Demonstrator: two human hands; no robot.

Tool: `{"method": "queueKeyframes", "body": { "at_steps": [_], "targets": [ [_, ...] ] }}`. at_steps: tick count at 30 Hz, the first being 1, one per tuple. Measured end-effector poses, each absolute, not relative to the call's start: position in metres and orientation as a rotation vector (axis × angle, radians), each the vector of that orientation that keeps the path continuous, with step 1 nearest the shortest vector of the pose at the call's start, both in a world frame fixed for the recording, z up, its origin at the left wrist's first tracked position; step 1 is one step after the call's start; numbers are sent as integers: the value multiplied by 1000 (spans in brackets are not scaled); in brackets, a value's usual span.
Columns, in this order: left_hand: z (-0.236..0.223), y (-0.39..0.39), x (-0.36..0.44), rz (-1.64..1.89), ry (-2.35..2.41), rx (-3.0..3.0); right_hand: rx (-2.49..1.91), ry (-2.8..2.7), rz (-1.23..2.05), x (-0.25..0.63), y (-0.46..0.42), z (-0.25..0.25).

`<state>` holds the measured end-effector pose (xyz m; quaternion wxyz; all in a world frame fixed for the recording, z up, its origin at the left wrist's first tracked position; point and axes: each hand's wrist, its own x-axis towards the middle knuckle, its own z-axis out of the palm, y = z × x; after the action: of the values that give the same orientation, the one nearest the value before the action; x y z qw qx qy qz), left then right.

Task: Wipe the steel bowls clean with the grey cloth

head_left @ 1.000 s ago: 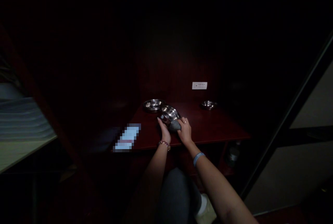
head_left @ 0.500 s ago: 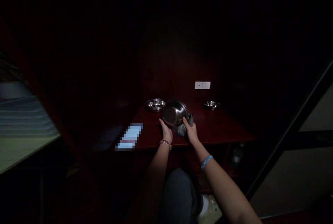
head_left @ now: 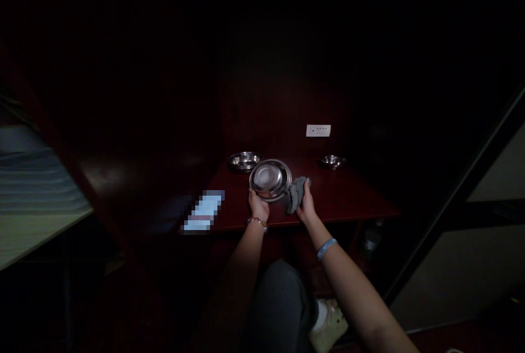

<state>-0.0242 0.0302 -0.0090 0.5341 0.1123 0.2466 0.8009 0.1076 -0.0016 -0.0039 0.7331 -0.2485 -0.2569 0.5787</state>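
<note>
A shiny metal bowl [head_left: 270, 179] is held up over the dark red desk, tilted so that its round inside faces me. My left hand [head_left: 259, 206] grips its lower left rim. In my right hand [head_left: 306, 203] is a bunched grey cloth [head_left: 296, 194], just off the bowl's right side. Behind the bowl to the left, a wider metal dish [head_left: 245, 162] rests on the desk. A small metal bowl [head_left: 333, 162] sits at the back right.
The dark red desk [head_left: 344, 203] ends close to my knee. A blurred-out bright rectangle [head_left: 204, 211] lies at its left edge. On the wall is a white socket plate [head_left: 318, 130]. A bottle [head_left: 371, 239] stands below right. Stacked pale items [head_left: 41, 181] are at far left.
The bowl has turned from showing its outer side to showing its inside. My right hand with the cloth has come off the bowl and moved slightly right.
</note>
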Motion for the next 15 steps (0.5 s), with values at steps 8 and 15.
{"method": "queueKeyframes", "body": {
  "at_steps": [8, 15],
  "targets": [
    [-1, 23, -24, 1880, 583, 213, -496, -532, 1257, 113, 6, -11],
    [-5, 22, -28, 1896, 584, 265, -550, -531, 1178, 115, 18, -22]
  ]
}}
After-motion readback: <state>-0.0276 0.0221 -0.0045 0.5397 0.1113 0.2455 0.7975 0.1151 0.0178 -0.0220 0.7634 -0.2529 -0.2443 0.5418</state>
